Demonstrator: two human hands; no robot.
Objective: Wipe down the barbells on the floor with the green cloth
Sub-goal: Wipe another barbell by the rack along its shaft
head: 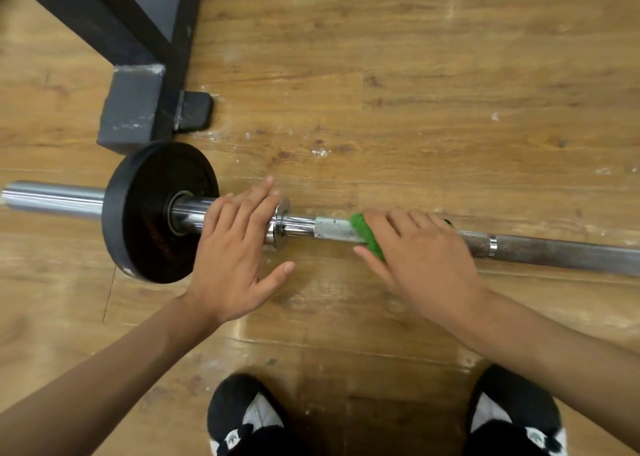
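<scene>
green cloth; bar chrome, knurled, rusty brown rightward; plate black; rack dark grey; floor wood-grain tan; shoes black-white.

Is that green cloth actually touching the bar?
Touching. The head view shows the green cloth held against the barbell under the right hand.
</scene>
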